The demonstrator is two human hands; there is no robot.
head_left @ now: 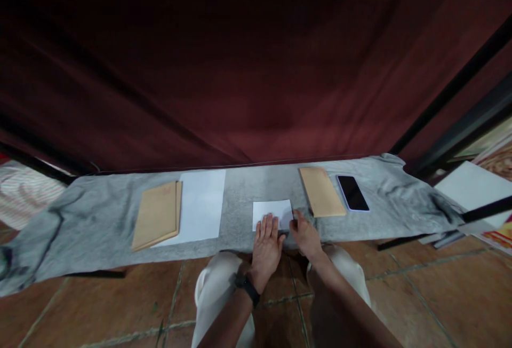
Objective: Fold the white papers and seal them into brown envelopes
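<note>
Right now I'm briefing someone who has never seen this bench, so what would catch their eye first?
First the small white sheet at the middle of the grey cloth, with the left hand flat on it and the right hand at its right edge. Then a brown envelope and a dark phone to the right, brown envelopes on white paper to the left. A dark red curtain fills the background.
</note>
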